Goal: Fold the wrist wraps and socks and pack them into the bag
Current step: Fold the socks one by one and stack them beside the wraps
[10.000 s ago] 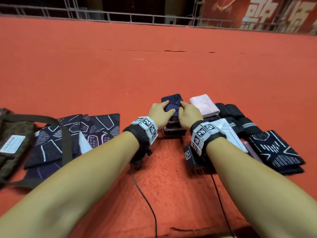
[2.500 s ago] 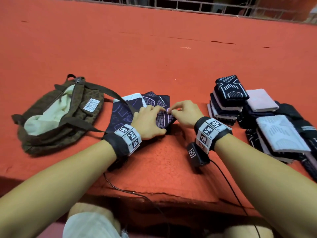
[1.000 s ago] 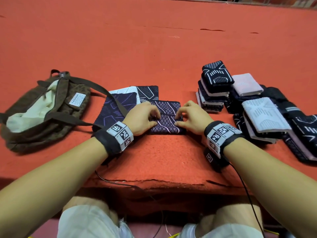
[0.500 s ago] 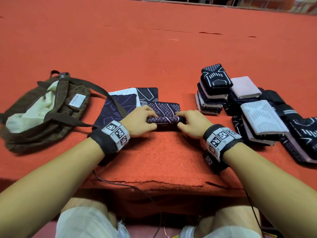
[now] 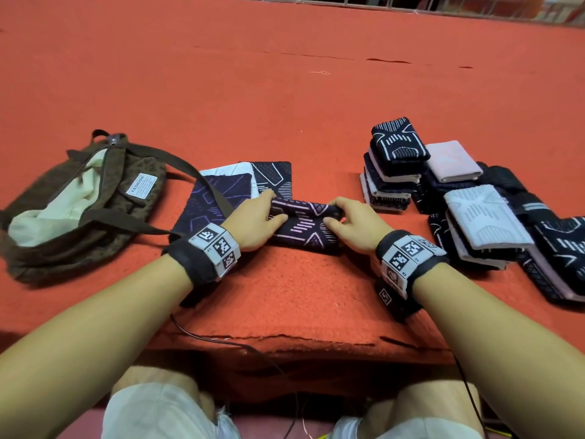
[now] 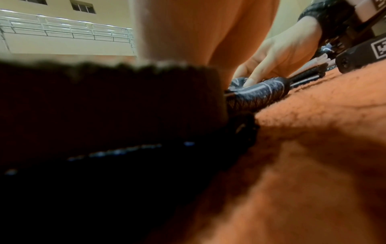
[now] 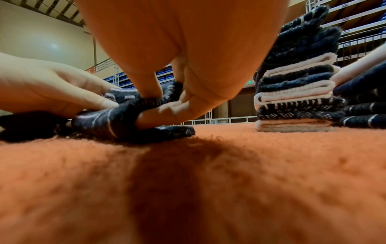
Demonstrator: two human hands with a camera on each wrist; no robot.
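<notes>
A dark patterned wrist wrap [image 5: 304, 228] lies on the orange carpet between my hands, its far part rolled over toward me. My left hand [image 5: 258, 221] grips its left end and my right hand [image 5: 349, 220] pinches its right end [image 7: 133, 109], fingers curled round the fold. In the left wrist view the wrap [image 6: 259, 94] shows under the right hand's fingertips. Several unfolded wraps [image 5: 221, 191] lie flat just left of it. A brown bag [image 5: 79, 198] lies open at the far left, pale lining showing.
A stack of folded wraps [image 5: 391, 166] [image 7: 296, 85] stands right of my hands, with more folded pieces [image 5: 487, 223] spread beyond it. The bag's strap [image 5: 190, 172] crosses the flat wraps. The carpeted platform's front edge [image 5: 285, 340] is near my knees.
Over the last second both hands have lifted the wrap's edge and rolled it over into a fold. Earlier I moved from the folded stack to the flat wraps and pulled this one out.
</notes>
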